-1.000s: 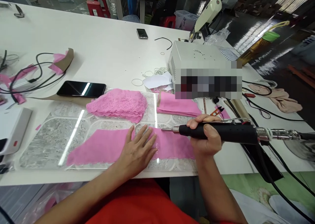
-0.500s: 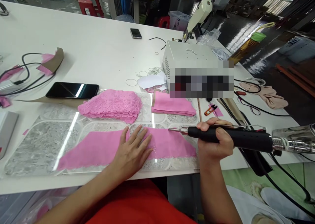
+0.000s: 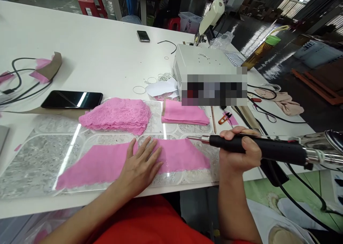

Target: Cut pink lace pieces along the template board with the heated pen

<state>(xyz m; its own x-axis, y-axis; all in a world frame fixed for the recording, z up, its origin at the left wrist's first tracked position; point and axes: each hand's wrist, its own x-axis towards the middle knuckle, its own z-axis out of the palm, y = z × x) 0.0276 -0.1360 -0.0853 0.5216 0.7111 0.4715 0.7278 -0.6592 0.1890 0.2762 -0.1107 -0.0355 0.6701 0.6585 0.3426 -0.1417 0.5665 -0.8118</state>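
Cloth [image 3: 182, 154], pink, lay flat on the mat [image 3: 32, 158] at the near side of the table [image 3: 107, 54], long side running left to right, both ends slanted. Left hand [image 3: 142, 165] rested palm down across its middle, fingers fanned wide, gripping nothing. Whether the cloth was one piece or two under that hand, could not tell. Right hand [image 3: 239, 152] was wrapped around the tool [image 3: 278, 150], a black handle with a thin metal tip, held roughly level and pointing left. Tip sat at the cloth's upper edge, near its right corner; contact unclear. Cables trailed below the tool on the right.

Behind the cloth, on the mat: lace stack [image 3: 118, 115] on the left, folded cloth [image 3: 184, 113] on the right, the two apart. Large phone [image 3: 72, 99] lay screen up, just beyond the lace stack's left end. White paper [image 3: 160, 87] was beside the box [image 3: 198, 61], whose front was pixelated. Orange snips [image 3: 224, 118] lay right of the folded cloth, beyond the right hand. Small phone [image 3: 143, 36] was near the table's far edge. Bottle [image 3: 258, 55], green cap, stood tilted in view behind the box. Red stools [image 3: 89, 7] showed past the table.
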